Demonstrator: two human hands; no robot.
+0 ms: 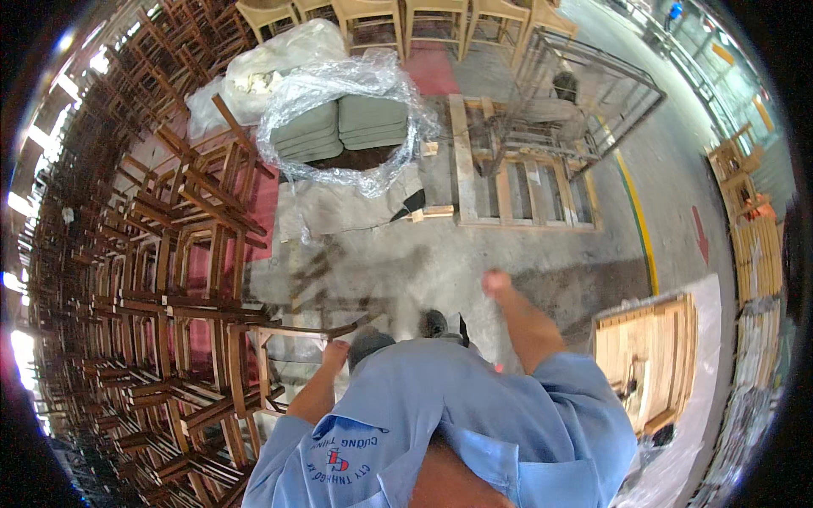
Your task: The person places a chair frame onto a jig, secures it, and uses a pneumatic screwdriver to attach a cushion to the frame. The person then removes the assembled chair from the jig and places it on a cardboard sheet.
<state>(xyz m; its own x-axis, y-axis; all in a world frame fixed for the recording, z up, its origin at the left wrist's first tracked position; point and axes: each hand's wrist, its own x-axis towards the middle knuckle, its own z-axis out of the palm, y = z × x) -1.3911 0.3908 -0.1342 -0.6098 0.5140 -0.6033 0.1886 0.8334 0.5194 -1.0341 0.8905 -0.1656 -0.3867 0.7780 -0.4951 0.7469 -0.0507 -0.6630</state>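
My left hand [336, 355] is closed at the edge of a brown wooden chair frame [292, 328], beside a pale corner of it; its fingers are partly hidden. That frame stands at the near end of the stacked chair frames [199, 309] on my left. Out ahead over the concrete floor, my right hand [496, 284] is curled and slightly blurred, with nothing visible in it. My dark shoe [433, 323] shows below my body.
Grey cushions [373, 120] sit in clear plastic wrap [292, 93] ahead. Right of them are a wooden pallet [525, 225] and a metal frame cart [622, 72]. A wooden crate [648, 360] lies at right, past a yellow-green floor line [639, 216]. Light wooden chairs [436, 21] line the back.
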